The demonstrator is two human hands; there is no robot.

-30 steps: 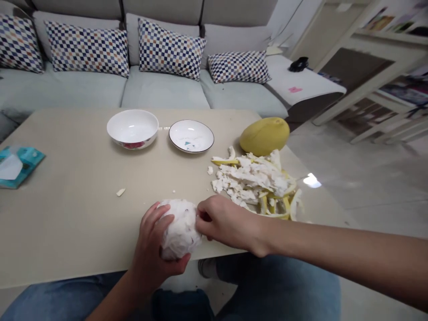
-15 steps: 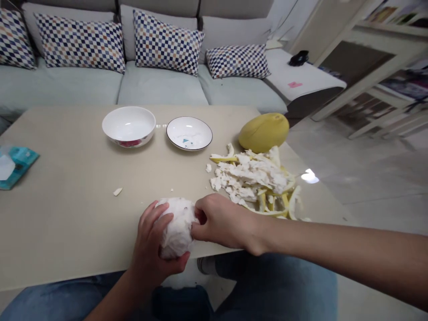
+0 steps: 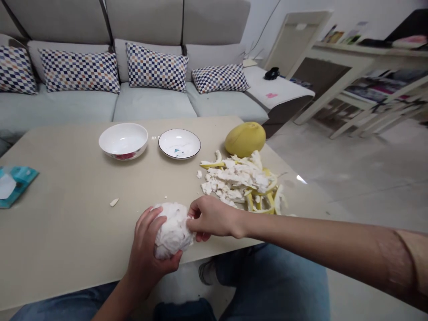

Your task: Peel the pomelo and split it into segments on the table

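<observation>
- The peeled fruit (image 3: 174, 234), at the tabletop (image 3: 76, 214)'s near edge, is partly covered by the left hand (image 3: 147, 243) and the right hand (image 3: 214, 217).
- The right fingertips are partly masked; what is pinched cannot be told.
- Toward the left edge, the tissue pack (image 3: 25, 176) is cut off by the frame.
- Near the far right corner, the yellow fruit (image 3: 245, 139)'s base is hidden by peelings (image 3: 239, 176).
- The plate (image 3: 179, 140)'s print, near the far edge, is too small to be made out.

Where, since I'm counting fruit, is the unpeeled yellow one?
In the head view, the yellow fruit sits at the far right of the table, just behind the peelings, right of the small plate.
</observation>
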